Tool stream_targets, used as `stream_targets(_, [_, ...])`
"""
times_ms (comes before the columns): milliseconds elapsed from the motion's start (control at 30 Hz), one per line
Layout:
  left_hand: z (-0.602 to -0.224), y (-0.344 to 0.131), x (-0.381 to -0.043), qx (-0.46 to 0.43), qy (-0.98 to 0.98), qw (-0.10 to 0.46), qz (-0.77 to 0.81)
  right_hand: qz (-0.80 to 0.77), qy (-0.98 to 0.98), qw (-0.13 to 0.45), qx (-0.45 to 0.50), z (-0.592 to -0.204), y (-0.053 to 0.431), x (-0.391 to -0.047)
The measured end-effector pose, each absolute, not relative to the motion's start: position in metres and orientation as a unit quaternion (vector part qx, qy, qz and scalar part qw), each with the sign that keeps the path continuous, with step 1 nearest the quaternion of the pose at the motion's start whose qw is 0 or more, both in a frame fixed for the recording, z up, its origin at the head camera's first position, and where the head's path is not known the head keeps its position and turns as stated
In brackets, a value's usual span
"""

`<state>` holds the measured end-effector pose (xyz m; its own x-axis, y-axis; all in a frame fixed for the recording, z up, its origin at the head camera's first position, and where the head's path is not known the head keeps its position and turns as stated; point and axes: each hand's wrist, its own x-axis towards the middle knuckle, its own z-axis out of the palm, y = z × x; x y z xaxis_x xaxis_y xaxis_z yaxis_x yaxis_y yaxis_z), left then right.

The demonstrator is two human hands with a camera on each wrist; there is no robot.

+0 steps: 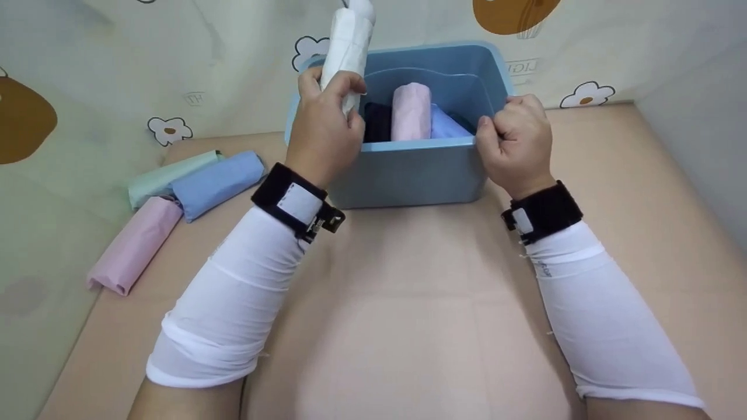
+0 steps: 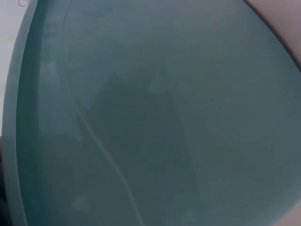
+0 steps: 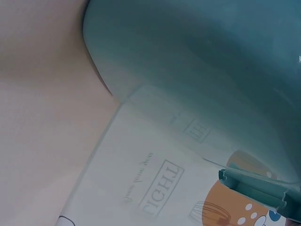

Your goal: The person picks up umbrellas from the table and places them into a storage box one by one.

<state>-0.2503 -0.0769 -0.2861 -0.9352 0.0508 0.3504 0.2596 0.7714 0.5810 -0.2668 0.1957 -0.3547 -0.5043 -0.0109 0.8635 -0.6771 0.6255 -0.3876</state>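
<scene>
My left hand grips a white folded umbrella by its lower part, above the left side of a blue plastic bin. The umbrella stands tilted, its rounded white end up. With curled fingers my right hand holds the bin's right front rim. Inside the bin a pink roll stands between a black item and a blue one; their lower parts are hidden. Bin wall fills most of the left wrist view. The right wrist view has the bin's outer side.
On the left of the peach-coloured surface lie a green sleeve, a blue sleeve and a pink sleeve. A patterned sheet with flowers rises behind the bin.
</scene>
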Motion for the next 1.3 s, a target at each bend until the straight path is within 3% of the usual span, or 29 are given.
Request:
stream_targets(333, [-0.283, -0.060, -0.258, -0.079, -0.954, 0.077, -0.278, 0.365, -0.788, 0.444, 0.221, -0.357, 0.198, -0.266])
stream_targets(933, [-0.275, -0.051, -0.262, -0.091, -0.963, -0.002, -0.252, 0.371, -0.787, 0.443, 0.215, -0.355, 0.197, -0.267])
stream_targets(1300, [-0.273, -0.051, -0.261, -0.083, -0.968, -0.021, -0.237, 0.365, -0.783, 0.449, 0.228, -0.353, 0.195, -0.266])
